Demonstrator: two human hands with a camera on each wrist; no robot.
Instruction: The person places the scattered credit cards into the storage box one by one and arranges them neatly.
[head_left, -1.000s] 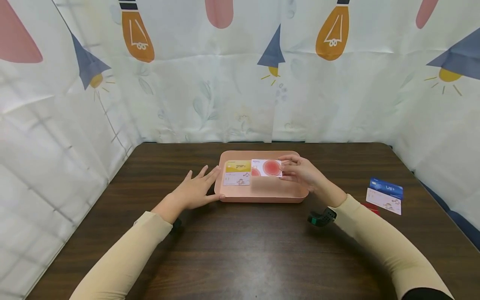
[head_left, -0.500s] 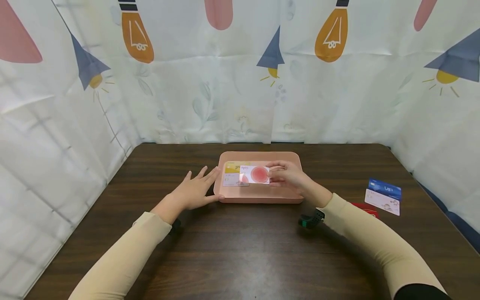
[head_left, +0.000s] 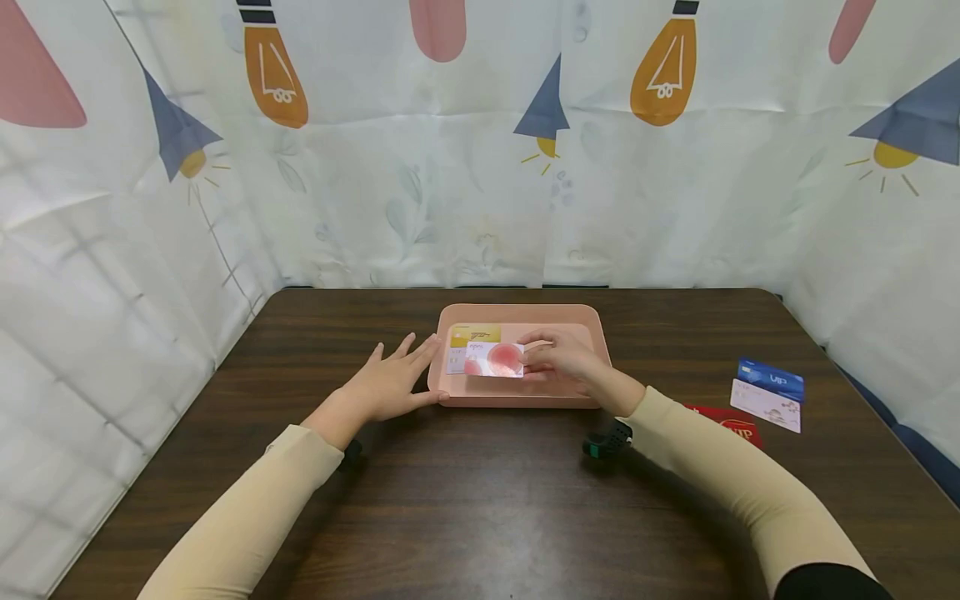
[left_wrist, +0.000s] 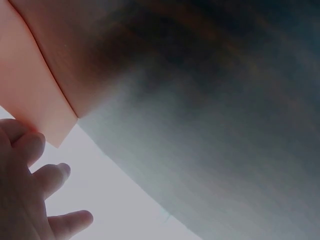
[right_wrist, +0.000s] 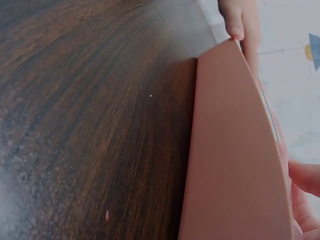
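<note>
Over a pink tray (head_left: pixel 525 314), as I watch remotely, a person's right hand (head_left: pixel 564 354) pinches a white card with pink circles (head_left: pixel 491 358) by its right end, partly covering a yellow card (head_left: pixel 463 335) in the tray; I cannot tell whether they touch. The right forearm slants in from the lower right. From my lower left, the left hand (head_left: pixel 390 383) reaches out, fingers spread and fairly straight, touching the tray's left side.
</note>
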